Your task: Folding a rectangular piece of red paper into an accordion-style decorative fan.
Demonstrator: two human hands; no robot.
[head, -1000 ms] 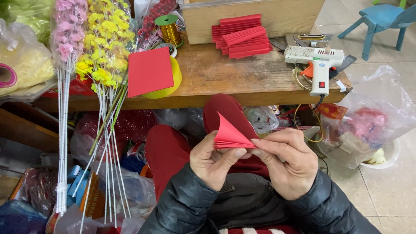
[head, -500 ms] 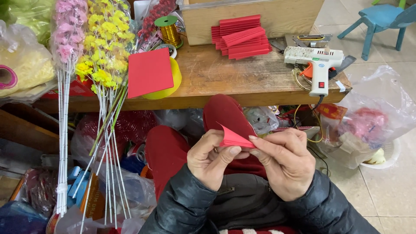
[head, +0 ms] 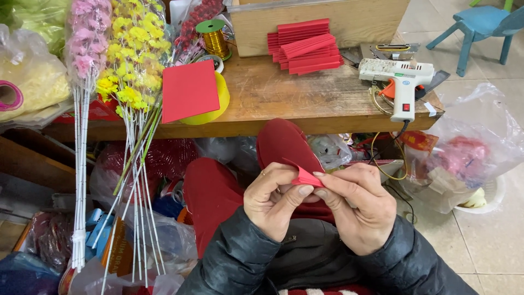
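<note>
— Over the lap, what do the hands have?
— Both pinch a small folded red paper (head: 303,177) between them. The left hand (head: 273,199) closes thumb and forefinger on its near end, and the right hand (head: 357,205) presses its fingertips onto the other end from the right. So each hand is closed on the paper, held just above the red trousers (head: 218,191)

— And on the wooden bench (head: 305,101) ahead?
— A stack of folded red papers (head: 305,46) lies near the far edge, against a plain board. To its right rests a white glue gun (head: 401,79) with a red trigger, its cord trailing off the front edge. To the left a flat red paper square (head: 189,90) leans over a yellow roll of tape (head: 215,101), with a spool of gold wire (head: 214,37) behind

— Anything on the left side?
— Two wrapped bundles of artificial flowers stand there, pink flowers (head: 87,38) and yellow flowers (head: 134,49), their white stems reaching down toward bags on the floor. A blue chair (head: 480,24) stands well apart at top right
</note>
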